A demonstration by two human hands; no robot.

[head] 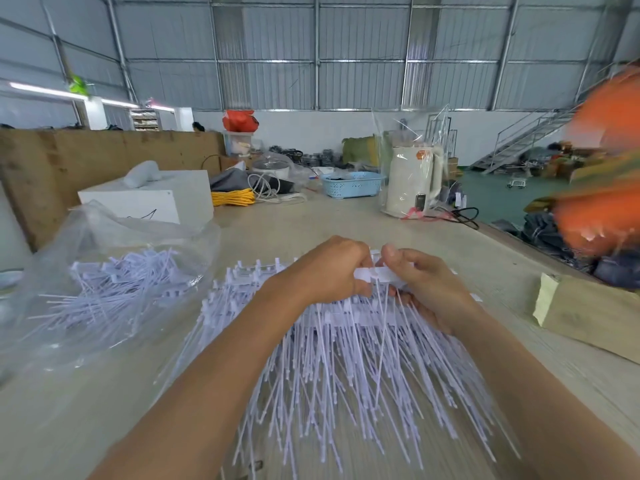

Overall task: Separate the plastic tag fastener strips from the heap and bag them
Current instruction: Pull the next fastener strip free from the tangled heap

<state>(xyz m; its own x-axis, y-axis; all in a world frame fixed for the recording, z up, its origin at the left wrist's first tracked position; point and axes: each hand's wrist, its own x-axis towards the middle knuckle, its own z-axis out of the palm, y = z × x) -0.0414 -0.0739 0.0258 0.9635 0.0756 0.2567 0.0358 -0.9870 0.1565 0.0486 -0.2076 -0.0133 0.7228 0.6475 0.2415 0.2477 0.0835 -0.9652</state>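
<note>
White strip (375, 273) pinched by both hands above heap (346, 358).

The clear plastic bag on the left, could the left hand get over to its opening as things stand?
Probably yes. The clear plastic bag lies open beside the heap, with bare table between. But the left hand grips the fastener strip together with the right hand, so it must let go or carry it.

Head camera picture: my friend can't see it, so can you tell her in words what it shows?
Two bare hands, the left hand and the right hand, grip one white tag fastener strip above a heap of strips on a pale table. A clear plastic bag on the left holds more strips.
</note>
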